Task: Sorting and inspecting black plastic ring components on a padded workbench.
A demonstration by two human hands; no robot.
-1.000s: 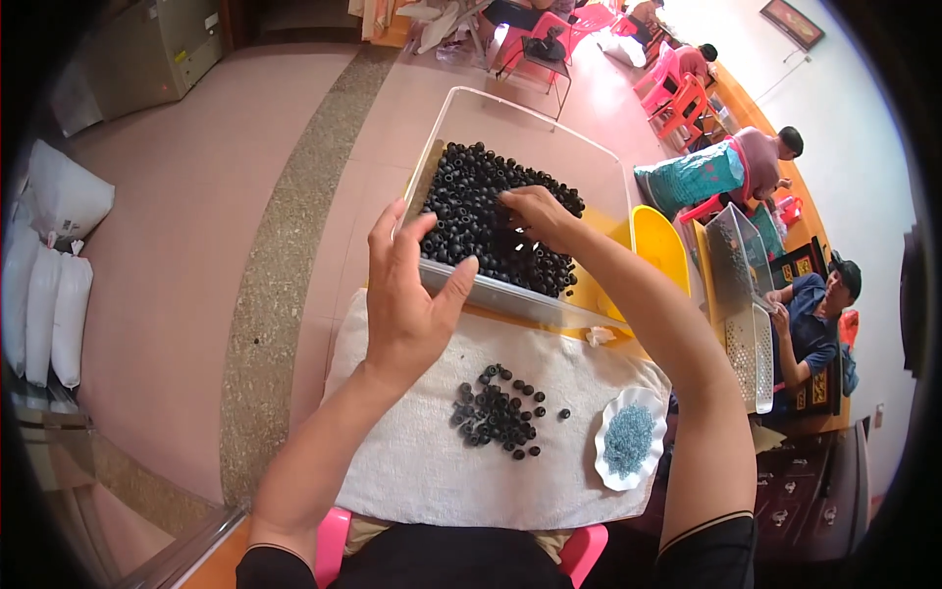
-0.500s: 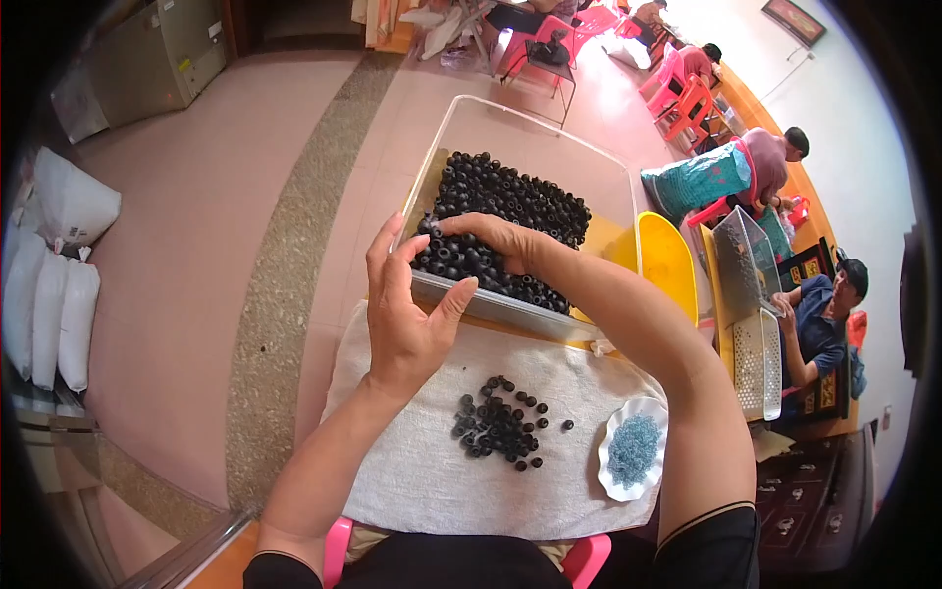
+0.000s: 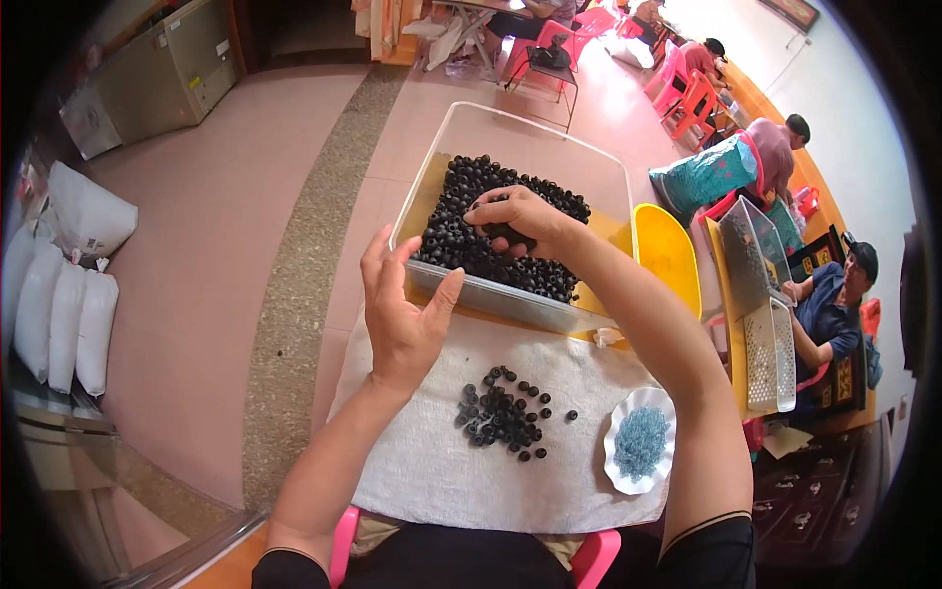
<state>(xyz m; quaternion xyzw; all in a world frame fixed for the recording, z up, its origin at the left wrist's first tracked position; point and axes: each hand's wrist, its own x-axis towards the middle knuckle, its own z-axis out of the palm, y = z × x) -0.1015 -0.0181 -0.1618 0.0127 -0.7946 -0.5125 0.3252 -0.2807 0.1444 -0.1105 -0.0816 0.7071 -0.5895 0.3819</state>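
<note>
**Right hand (image 3: 525, 218) drawn back from the left near corner of the clear bin (image 3: 510, 299), fingers now curled**

Half a second earlier, its fingers were stretched into the black beads (image 3: 471, 182) beside the left hand (image 3: 402, 329); now they are bent inward over the middle of the heap. Black beads are held in the partly closed palm, though how many cannot be told. By the left hand nothing is gripped: it is kept at the bin's left near corner as before, wide open, thumb and fingers spread. Whether the rim is touched by its fingertips cannot be made out.

Inside the bin, the beads are heaped from the left edge to past the middle. Just outside its right edge, a yellow basin (image 3: 672, 255) is placed. Near its right near corner, a crumpled white scrap (image 3: 608, 337) is seen.

In front of the bin, a white cloth (image 3: 412, 481) is spread. Around its middle, a loose bead pile (image 3: 502, 417) is scattered, with one bead set apart to the right. Close to the cloth's right edge, blue beads (image 3: 643, 442) are held in a white scalloped dish (image 3: 633, 484).

Farther right, a perforated white basket (image 3: 770, 358) is set before a seated co-worker (image 3: 834, 304). At far left, white sacks (image 3: 59, 324) are stood side by side.
</note>
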